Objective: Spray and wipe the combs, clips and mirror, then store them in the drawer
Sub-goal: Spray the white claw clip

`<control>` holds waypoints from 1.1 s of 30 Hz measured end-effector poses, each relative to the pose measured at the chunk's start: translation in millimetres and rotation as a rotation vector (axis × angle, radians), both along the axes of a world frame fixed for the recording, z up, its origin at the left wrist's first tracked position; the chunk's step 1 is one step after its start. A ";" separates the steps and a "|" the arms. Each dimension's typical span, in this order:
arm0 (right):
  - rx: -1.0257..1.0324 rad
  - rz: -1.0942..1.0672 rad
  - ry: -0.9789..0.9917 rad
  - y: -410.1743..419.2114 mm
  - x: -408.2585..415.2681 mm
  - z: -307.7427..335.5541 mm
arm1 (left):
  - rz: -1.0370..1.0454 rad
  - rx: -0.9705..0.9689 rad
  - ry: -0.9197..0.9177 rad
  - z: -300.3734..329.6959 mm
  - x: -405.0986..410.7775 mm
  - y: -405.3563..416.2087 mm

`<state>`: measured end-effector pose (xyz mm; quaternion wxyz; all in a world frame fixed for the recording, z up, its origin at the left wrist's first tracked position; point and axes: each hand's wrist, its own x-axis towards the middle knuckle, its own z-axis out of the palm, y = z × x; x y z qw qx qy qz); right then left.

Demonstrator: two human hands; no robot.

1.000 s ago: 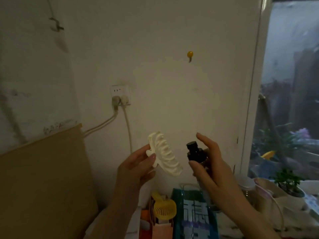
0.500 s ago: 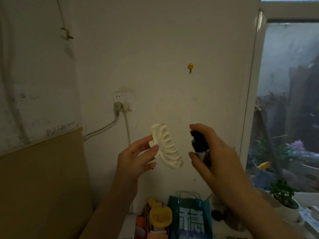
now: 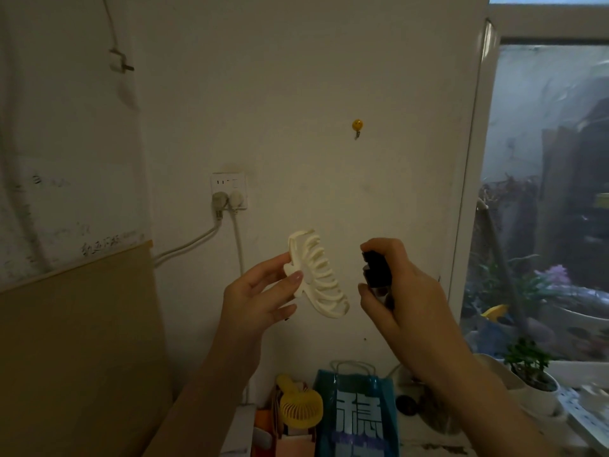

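The left hand [image 3: 260, 298] holds a cream claw clip [image 3: 316, 275] up before the wall, its grip pinching the clip's hinge end between thumb and forefinger, teeth toward 3 o'clock. At 3 o'clock from the clip, just apart from it, the right hand [image 3: 408, 291] has its grip wrapped round a dark spray bottle [image 3: 377, 272], forefinger lying over the top. At 6 o'clock, below both hands, stand a yellow fan [image 3: 300, 411] and a teal bag [image 3: 357, 417]. At 11 o'clock, 2 plugs sit in a wall socket [image 3: 229, 191].
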<state>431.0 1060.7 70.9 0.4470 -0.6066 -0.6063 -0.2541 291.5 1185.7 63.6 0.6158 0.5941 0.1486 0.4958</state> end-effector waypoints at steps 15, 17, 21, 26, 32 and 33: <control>-0.053 0.088 0.162 -5.2 15.2 -34.0 | -0.032 -0.020 -0.034 -4.4 -3.7 -0.1; -0.045 0.107 0.177 -4.9 14.9 -35.2 | -0.039 -0.022 -0.038 -5.3 -4.0 -0.1; -0.029 0.130 0.203 -3.2 15.7 -38.3 | -0.037 -0.019 -0.026 -9.0 -3.2 0.6; -0.014 0.215 0.289 -5.2 15.2 -41.1 | -0.035 -0.021 -0.014 -14.0 -1.8 0.2; -0.086 0.325 0.506 -13.0 21.5 -64.0 | -0.035 -0.083 0.032 -36.3 1.1 -1.6; -0.107 0.345 0.538 -14.8 22.2 -69.7 | -0.040 -0.098 0.044 -41.8 1.5 -2.4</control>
